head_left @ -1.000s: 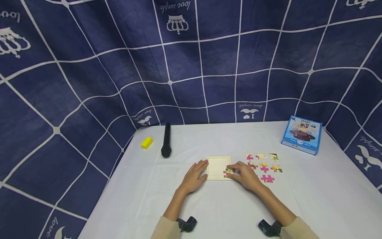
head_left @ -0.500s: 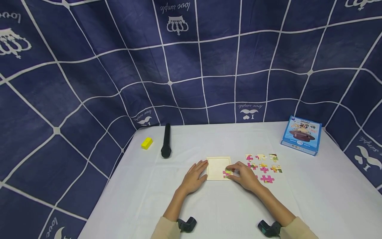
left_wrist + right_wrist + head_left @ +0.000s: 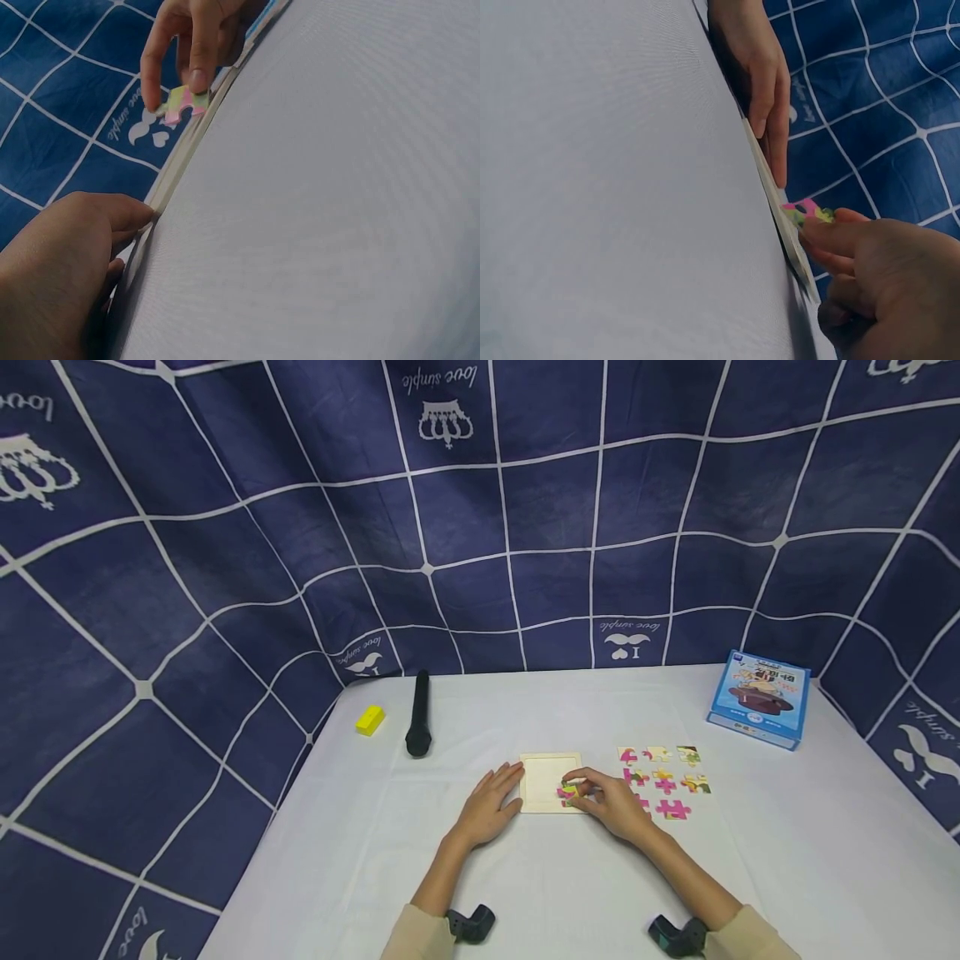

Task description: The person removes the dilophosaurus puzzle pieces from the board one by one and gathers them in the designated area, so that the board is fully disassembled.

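Observation:
A shallow cream puzzle frame [image 3: 543, 770] lies flat on the white table. My left hand [image 3: 485, 807] rests at its left side, fingers extended, fingertips and thumb touching the rim. Between thumb and fingers my right hand [image 3: 609, 797] pinches a pink, yellow and green puzzle piece [image 3: 184, 103]. In the left wrist view the piece is tilted and stands above the frame's edge. The head view has it over the frame's lower right corner, where a bit of pink shows just below it. Part of the piece is hidden by my fingertips.
Several loose puzzle pieces [image 3: 665, 786] lie in rows right of the frame, some partly behind my right hand. A blue box [image 3: 761, 697] stands at the back right. A black microphone [image 3: 418, 714] and a yellow block [image 3: 370, 720] lie at the back left.
The piece in my right hand has tilted up and shifted slightly left over the frame's lower right corner. My left hand has stayed in place.

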The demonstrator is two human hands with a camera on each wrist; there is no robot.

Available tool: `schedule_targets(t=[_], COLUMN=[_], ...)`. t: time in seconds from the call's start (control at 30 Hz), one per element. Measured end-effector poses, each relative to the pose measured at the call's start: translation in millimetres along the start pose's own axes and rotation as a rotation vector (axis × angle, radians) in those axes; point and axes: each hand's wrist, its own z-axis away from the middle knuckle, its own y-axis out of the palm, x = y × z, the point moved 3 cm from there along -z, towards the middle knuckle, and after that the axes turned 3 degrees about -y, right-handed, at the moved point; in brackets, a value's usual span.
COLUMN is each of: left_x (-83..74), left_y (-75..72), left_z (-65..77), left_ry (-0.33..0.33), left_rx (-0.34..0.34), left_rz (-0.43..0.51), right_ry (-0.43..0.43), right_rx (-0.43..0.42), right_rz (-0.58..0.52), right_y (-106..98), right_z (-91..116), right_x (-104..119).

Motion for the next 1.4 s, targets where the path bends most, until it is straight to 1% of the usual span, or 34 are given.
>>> schedule_targets(t=[0.17,0.3,0.4,0.57,0.73,0.87,0.9,1.03,1.23,1.33,1.4], left_x=[-1.1,-0.6,-0.3,0.2,1.1,1.2,1.3,1.4,2.2,2.4,2.3], left_y=[-0.2,-0.1,-0.6,-0.2,0.7,1.4,1.7,2.2,2.4,2.3,2.2], left_z=[-0.1,-0.1,0.2,-0.1,-0.5,-0.7,-0.7,-0.5,-0.6,-0.5,-0.4], left_ry=[-0.011,-0.008,-0.003,0.004,-0.001,-0.003,-0.004,0.000,0.004,0.004,0.004], left_rx=[0.010,0.006,0.000,-0.008,-0.002,-0.003,-0.002,-0.005,-0.008,-0.010,-0.011], left_rz=[-0.004,-0.012,-0.011,-0.004,-0.005,-0.005,-0.007,-0.010,-0.012,-0.015,-0.018], right_ry=[0.010,0.034,0.084,0.152,0.253,0.312,0.326,0.377,0.464,0.477,0.471], right_rx=[-0.026,-0.060,-0.088,-0.123,-0.154,-0.173,-0.173,-0.147,-0.058,-0.047,-0.046], right_rz=[-0.036,-0.043,-0.043,0.053,0.167,0.258,0.265,0.290,0.241,0.246,0.263], right_y=[-10.5,-29.3,-46.7,-79.7,-112.4,-132.7,-136.3,-145.3,-147.4,-146.7,-146.1], right_z=[2.8,9.5,18.3,38.6,59.1,72.1,74.7,83.2,91.4,93.7,94.7], right_x=[0.2,2.0,0.7,-9.5,-17.5,-20.8,-21.8,-26.3,-36.4,-41.4,-43.8])
